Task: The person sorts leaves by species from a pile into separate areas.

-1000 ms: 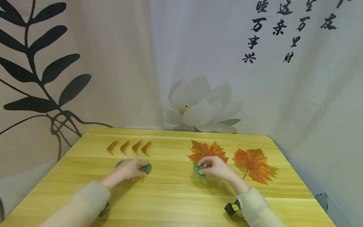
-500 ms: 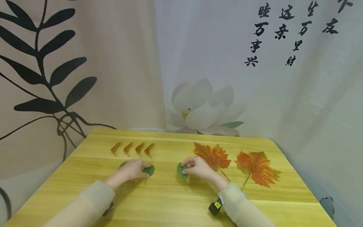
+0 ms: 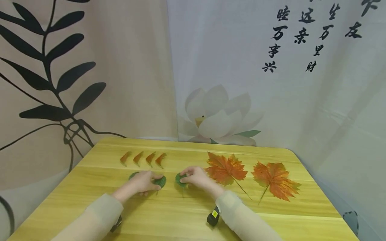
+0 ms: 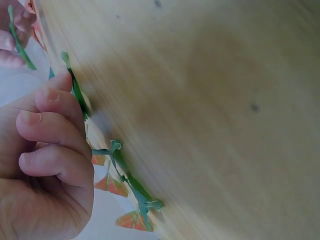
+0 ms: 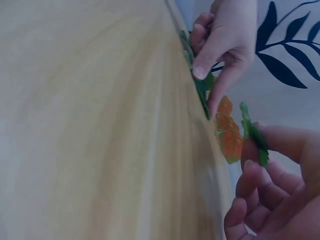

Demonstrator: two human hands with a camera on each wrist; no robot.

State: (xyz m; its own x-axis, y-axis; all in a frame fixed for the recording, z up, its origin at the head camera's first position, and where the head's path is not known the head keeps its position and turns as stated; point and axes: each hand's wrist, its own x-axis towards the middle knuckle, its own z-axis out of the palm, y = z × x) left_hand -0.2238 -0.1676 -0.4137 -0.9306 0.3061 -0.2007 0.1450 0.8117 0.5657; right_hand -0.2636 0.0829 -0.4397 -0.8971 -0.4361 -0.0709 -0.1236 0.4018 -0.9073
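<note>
In the head view my left hand is low over the table, thumb and forefinger at the edges of a green leaf lying there. Part of another green leaf shows behind that hand, mostly covered by it. My right hand pinches one more green leaf between thumb and forefinger, just right of the left hand's leaf. Seen from the right wrist, this pinched leaf stands on edge, with its pale stem upward in that view. The left wrist view has green leaves on the tabletop beyond the curled fingers.
Several small orange-brown leaves form a row at the back left of the yellow wooden table. Two large orange maple leaves with long stems lie to the right. A printed curtain hangs behind the table's far edge.
My right hand has carried its green leaf leftward from beside the maple leaf to near the left hand. The left hand stays at its leaf; the head view has shifted slightly.
</note>
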